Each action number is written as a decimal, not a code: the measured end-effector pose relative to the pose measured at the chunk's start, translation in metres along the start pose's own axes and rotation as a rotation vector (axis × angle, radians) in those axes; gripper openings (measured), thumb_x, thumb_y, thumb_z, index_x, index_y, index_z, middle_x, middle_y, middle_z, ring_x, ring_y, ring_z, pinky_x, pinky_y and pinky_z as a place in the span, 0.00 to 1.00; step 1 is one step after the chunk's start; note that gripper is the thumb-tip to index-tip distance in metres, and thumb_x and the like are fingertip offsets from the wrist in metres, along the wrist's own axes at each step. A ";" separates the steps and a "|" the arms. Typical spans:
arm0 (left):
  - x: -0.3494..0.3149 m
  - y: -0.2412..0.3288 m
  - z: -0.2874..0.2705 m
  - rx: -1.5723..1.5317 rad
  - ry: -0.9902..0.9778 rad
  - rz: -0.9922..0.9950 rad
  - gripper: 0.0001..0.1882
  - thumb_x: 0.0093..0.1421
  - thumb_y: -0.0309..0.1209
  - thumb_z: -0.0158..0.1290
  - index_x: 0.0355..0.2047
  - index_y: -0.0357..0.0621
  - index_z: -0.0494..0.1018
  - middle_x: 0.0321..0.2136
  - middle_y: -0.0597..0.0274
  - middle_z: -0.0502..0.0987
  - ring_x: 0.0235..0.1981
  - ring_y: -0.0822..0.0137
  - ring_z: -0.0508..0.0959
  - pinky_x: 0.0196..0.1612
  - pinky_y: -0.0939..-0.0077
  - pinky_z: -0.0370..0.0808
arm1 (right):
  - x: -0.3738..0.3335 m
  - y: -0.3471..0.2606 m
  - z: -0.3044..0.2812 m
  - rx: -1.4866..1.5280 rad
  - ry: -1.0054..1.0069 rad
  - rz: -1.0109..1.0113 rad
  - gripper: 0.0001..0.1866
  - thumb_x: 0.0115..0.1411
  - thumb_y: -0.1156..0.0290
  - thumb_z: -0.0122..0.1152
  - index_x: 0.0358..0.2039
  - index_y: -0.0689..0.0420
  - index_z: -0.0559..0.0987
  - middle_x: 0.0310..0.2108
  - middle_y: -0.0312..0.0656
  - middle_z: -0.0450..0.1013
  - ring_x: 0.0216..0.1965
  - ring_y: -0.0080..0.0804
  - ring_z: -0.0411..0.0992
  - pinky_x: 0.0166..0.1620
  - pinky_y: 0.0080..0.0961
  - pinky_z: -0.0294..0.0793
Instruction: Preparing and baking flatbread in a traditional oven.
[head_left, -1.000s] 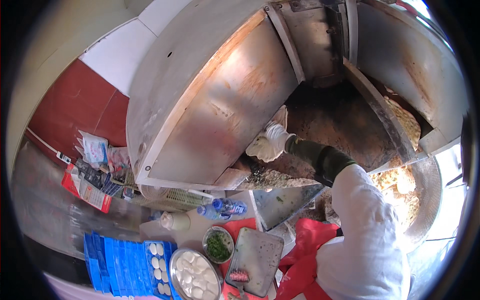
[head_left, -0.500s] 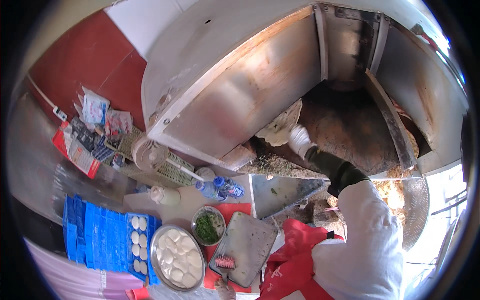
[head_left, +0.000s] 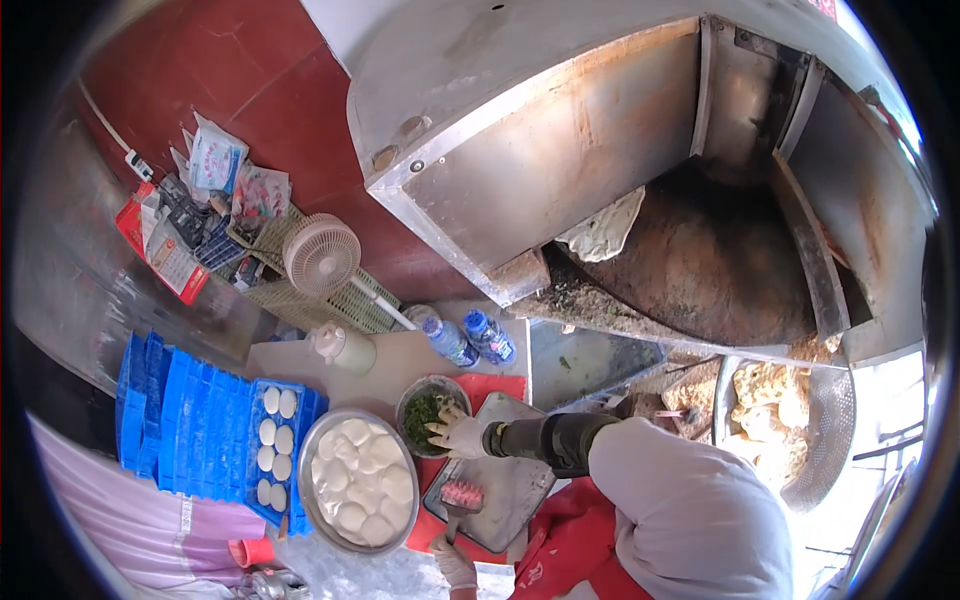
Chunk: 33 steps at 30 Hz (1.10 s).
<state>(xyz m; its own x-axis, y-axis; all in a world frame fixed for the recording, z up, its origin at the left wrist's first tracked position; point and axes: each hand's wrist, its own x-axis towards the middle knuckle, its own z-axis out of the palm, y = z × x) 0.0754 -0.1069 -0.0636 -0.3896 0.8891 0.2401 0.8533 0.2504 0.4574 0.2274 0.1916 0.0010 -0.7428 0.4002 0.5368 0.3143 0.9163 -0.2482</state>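
Note:
My right hand point(head_left: 457, 432), in a white glove below a dark green sleeve, reaches over the rim of a metal bowl of chopped green herbs point(head_left: 420, 408), fingers apart. My left hand point(head_left: 453, 563), gloved too, grips the handle of a spatula point(head_left: 455, 514). A lump of pink minced meat point(head_left: 461, 493) sits on its blade, over a rectangular metal tray point(head_left: 510, 500). Left of the tray stands a large steel bowl point(head_left: 309, 498) full of pale dough pieces point(head_left: 362, 470). A flat dough sheet point(head_left: 604, 229) lies on the dark griddle point(head_left: 700, 270) at the back.
Metal panels point(head_left: 570, 150) wall the griddle. Blue crates point(head_left: 205, 425) with dough balls stand at left, near a white fan point(head_left: 322, 255). Blue-capped bottles point(head_left: 490, 338) and a white jar point(head_left: 343, 348) stand behind the herb bowl. A perforated metal basin point(head_left: 822, 435) of browned flatbread stands at right.
My right hand has moved from the dough sheet on the griddle to the herb bowl. My left hand still holds the spatula with meat. The view has shifted a little.

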 end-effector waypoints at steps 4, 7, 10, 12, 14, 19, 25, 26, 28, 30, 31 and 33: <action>0.002 0.037 -0.036 0.044 -0.066 0.045 0.18 0.51 0.19 0.45 0.44 0.39 0.62 0.37 0.47 0.64 0.38 0.52 0.67 0.42 0.63 0.66 | -0.007 0.013 -0.054 0.290 -0.121 0.102 0.15 0.49 0.70 0.52 0.39 0.53 0.76 0.41 0.44 0.70 0.43 0.41 0.70 0.46 0.33 0.70; 0.001 0.047 -0.047 -0.051 -0.119 0.075 0.18 0.54 0.22 0.44 0.47 0.35 0.61 0.36 0.44 0.64 0.39 0.48 0.66 0.43 0.59 0.65 | -0.054 0.064 -0.124 0.534 0.162 0.414 0.11 0.50 0.74 0.50 0.35 0.52 0.76 0.34 0.43 0.71 0.39 0.40 0.72 0.43 0.33 0.71; 0.021 0.084 -0.043 -0.103 -0.200 0.107 0.18 0.55 0.23 0.42 0.48 0.33 0.60 0.37 0.41 0.65 0.40 0.44 0.66 0.44 0.57 0.64 | -0.112 0.181 -0.174 -0.244 0.298 0.651 0.17 0.55 0.74 0.45 0.46 0.54 0.72 0.34 0.42 0.75 0.31 0.36 0.75 0.30 0.30 0.74; 0.043 0.099 -0.035 -0.121 -0.211 0.188 0.21 0.53 0.21 0.43 0.49 0.33 0.60 0.39 0.40 0.65 0.41 0.43 0.67 0.45 0.56 0.64 | -0.094 0.181 -0.237 -0.450 0.185 0.874 0.20 0.57 0.72 0.43 0.50 0.56 0.69 0.45 0.43 0.71 0.33 0.39 0.75 0.33 0.30 0.75; 0.086 0.139 -0.020 -0.177 -0.316 0.373 0.27 0.51 0.20 0.42 0.54 0.34 0.57 0.44 0.37 0.66 0.44 0.39 0.66 0.48 0.56 0.64 | -0.128 0.229 -0.245 -0.906 0.275 0.468 0.23 0.55 0.65 0.45 0.50 0.60 0.69 0.47 0.51 0.69 0.34 0.44 0.75 0.35 0.39 0.74; 0.171 0.285 0.003 -0.138 -0.383 0.541 0.28 0.56 0.26 0.43 0.59 0.40 0.53 0.45 0.38 0.65 0.45 0.42 0.67 0.47 0.57 0.66 | -0.150 0.295 -0.294 -0.365 -0.482 1.188 0.29 0.52 0.60 0.45 0.53 0.62 0.67 0.56 0.50 0.61 0.58 0.52 0.57 0.60 0.49 0.51; 0.253 0.454 0.091 -0.014 -0.419 0.581 0.38 0.51 0.17 0.42 0.62 0.36 0.43 0.38 0.34 0.63 0.41 0.41 0.67 0.46 0.57 0.64 | -0.176 0.287 -0.307 -0.731 0.357 1.023 0.29 0.55 0.59 0.48 0.56 0.59 0.63 0.57 0.48 0.60 0.60 0.45 0.55 0.62 0.46 0.47; 0.261 0.481 0.095 0.053 -0.530 0.467 0.39 0.50 0.15 0.42 0.62 0.36 0.42 0.39 0.33 0.63 0.41 0.41 0.67 0.47 0.57 0.64 | -0.182 0.277 -0.312 -0.704 0.429 1.030 0.26 0.55 0.62 0.48 0.54 0.57 0.66 0.57 0.48 0.59 0.59 0.42 0.55 0.62 0.46 0.47; 0.274 0.499 0.115 0.007 -0.399 0.535 0.39 0.50 0.15 0.42 0.62 0.36 0.42 0.40 0.32 0.62 0.42 0.40 0.67 0.47 0.57 0.64 | -0.184 0.247 -0.317 -0.645 0.453 0.956 0.24 0.55 0.65 0.50 0.52 0.58 0.68 0.55 0.49 0.62 0.57 0.43 0.58 0.60 0.43 0.52; 0.283 0.505 0.160 -0.213 -0.164 0.722 0.36 0.52 0.15 0.39 0.62 0.36 0.42 0.49 0.28 0.58 0.51 0.40 0.63 0.55 0.58 0.60 | -0.193 0.229 -0.321 -0.542 0.577 0.832 0.19 0.53 0.70 0.51 0.46 0.58 0.72 0.49 0.49 0.67 0.51 0.44 0.65 0.55 0.38 0.62; 0.288 0.509 0.177 -0.227 -0.118 0.867 0.33 0.55 0.15 0.34 0.62 0.36 0.41 0.56 0.30 0.52 0.59 0.42 0.55 0.62 0.60 0.51 | -0.197 0.224 -0.320 -0.499 0.681 0.781 0.16 0.53 0.72 0.52 0.42 0.58 0.75 0.45 0.49 0.71 0.46 0.44 0.69 0.51 0.36 0.67; 0.290 0.494 0.173 -0.190 -0.058 0.959 0.37 0.52 0.14 0.34 0.63 0.43 0.42 0.51 0.28 0.57 0.55 0.39 0.60 0.58 0.57 0.58 | -0.173 0.191 -0.317 -0.360 0.749 0.777 0.09 0.49 0.72 0.53 0.32 0.55 0.77 0.29 0.42 0.73 0.31 0.40 0.73 0.36 0.33 0.74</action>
<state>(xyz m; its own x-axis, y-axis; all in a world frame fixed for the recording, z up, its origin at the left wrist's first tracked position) 0.4437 0.3412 0.0838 0.4619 0.7021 0.5419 0.7273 -0.6496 0.2216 0.6034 0.3022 0.1163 0.2292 0.6597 0.7158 0.7764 0.3196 -0.5432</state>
